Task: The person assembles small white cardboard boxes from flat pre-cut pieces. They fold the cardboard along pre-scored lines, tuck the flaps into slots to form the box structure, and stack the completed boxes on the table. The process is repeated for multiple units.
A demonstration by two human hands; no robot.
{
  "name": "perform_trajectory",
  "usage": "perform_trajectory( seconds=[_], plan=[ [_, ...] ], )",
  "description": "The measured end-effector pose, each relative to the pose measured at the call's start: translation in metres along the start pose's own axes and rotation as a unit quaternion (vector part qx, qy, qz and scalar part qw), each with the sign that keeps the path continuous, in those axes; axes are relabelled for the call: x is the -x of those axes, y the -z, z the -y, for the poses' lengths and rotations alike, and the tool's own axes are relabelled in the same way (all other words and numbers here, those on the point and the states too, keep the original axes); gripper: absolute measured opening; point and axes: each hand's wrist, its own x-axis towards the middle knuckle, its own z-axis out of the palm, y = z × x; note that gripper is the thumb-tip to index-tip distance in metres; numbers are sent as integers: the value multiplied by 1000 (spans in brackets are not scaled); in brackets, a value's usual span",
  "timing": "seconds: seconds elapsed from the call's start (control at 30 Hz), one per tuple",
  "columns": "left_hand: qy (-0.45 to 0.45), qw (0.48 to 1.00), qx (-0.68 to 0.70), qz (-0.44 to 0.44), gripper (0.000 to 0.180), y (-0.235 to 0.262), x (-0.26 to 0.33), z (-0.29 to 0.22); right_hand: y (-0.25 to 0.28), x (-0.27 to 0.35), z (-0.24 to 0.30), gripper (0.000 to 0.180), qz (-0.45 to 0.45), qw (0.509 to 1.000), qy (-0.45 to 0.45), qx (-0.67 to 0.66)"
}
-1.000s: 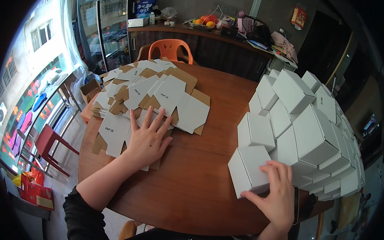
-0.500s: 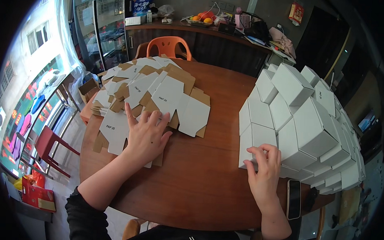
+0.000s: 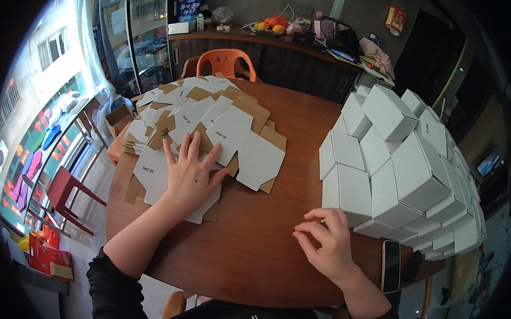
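Note:
Flat, unfolded cardboard box blanks (image 3: 261,159), white on one face and brown on the other, lie in an overlapping heap on the left half of the table. My left hand (image 3: 190,177) rests on the near blanks with its fingers spread, holding none of them. Over bare tabletop, my right hand (image 3: 327,241) has curled fingers and a gap between thumb and forefinger; nothing shows in it. Just beyond it stands a tall stack of folded white boxes (image 3: 355,191), which it does not grip.
The round brown wooden table (image 3: 247,243) carries a phone (image 3: 391,265) at its right edge, beside the stack. An orange chair (image 3: 228,63) stands at the far side, and a dark red stool (image 3: 68,192) on the left. Fruit (image 3: 274,25) sits on the counter behind.
My right hand has come away from the white box stack, moving left and nearer to me. My left hand shifted slightly nearer, and the upper blanks slid a little right.

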Motion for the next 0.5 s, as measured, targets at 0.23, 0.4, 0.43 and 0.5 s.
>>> perform_trajectory(
  seconds=[0.23, 0.4, 0.43, 0.5],
  plan=[
    [11, 999, 24, 21, 56, 3, -1, 0, -2, 3, 0, 10, 48, 998, -3, -36],
    [-23, 998, 56, -1, 58, 11, 1, -6, -7, 6, 0, 10, 76, 994, -33, -73],
    [-40, 998, 57, -8, 56, 15, 2, -8, -9, 6, 1, 10, 82, 992, -37, -83],
    [-77, 995, 60, -24, 52, 19, 1, -11, -10, 7, 1, 10, 91, 990, -44, -96]
  ],
)
